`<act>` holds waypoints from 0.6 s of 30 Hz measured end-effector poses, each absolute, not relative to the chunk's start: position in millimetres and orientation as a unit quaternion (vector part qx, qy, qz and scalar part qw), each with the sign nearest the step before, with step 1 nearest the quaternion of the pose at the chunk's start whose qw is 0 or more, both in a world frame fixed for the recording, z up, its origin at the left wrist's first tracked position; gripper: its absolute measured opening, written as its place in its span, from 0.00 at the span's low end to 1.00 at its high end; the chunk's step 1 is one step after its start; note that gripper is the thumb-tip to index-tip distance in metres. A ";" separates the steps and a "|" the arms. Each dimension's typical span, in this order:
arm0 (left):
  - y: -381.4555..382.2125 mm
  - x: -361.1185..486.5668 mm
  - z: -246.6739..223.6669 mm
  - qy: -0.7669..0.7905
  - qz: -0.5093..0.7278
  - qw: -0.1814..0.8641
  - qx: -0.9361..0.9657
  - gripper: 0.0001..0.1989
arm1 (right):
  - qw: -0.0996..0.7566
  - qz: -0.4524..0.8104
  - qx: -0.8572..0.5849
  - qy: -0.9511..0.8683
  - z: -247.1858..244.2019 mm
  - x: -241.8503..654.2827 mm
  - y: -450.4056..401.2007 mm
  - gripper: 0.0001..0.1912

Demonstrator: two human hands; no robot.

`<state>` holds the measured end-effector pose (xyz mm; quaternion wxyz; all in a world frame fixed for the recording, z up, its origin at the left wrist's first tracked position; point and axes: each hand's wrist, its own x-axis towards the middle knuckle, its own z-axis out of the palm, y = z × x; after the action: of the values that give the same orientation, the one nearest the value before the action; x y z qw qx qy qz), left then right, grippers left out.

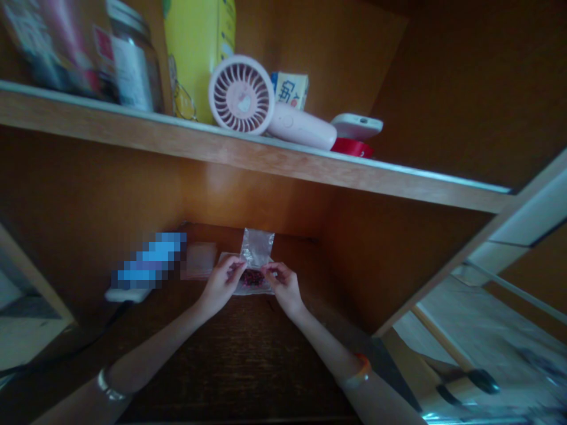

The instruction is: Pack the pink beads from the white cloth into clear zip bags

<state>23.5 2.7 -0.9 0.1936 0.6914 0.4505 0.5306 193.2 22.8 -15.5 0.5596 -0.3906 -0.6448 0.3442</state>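
Observation:
A small clear plastic bag (257, 245) lies at the back of the dark wooden desktop, in the lower compartment. My left hand (225, 282) pinches its near left corner between thumb and fingers. At the near right corner, my right hand (286, 286) pinches it the same way. Just below the bag, between my hands, is a heap of small dark red and pink pieces (254, 277), too small to name. They rest in or on another clear plastic bag (252, 290); I cannot tell which.
Left of my hands lie a stack of clear bags (198, 260) and a blurred-out blue device (150, 260) with a cable. Overhead, a shelf (266, 159) holds a pink handheld fan (241, 97), a jar (133, 65), a yellow package (199, 53) and a red round item (352, 147).

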 end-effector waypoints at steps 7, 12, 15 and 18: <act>4.1 23.8 -3.0 0.447 0.529 0.192 0.695 0.09 | 0.536 0.332 -0.389 -0.672 -10.5 192.1 19.0 0.08; 1.6 25.9 -1.7 0.441 0.525 0.214 0.695 0.08 | 0.546 0.323 -0.387 -0.669 -11.7 192.5 20.0 0.07; 1.0 26.7 -1.6 0.433 0.521 0.228 0.700 0.08 | 0.547 0.331 -0.385 -0.665 -12.7 192.3 20.2 0.07; 1.1 26.7 -1.7 0.431 0.513 0.223 0.708 0.08 | 0.541 0.339 -0.384 -0.667 -12.8 192.1 19.6 0.06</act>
<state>26.7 1.1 -1.7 0.2230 0.7079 0.4306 0.5135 192.1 19.6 -12.8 0.5413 -0.3843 -0.6668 0.3387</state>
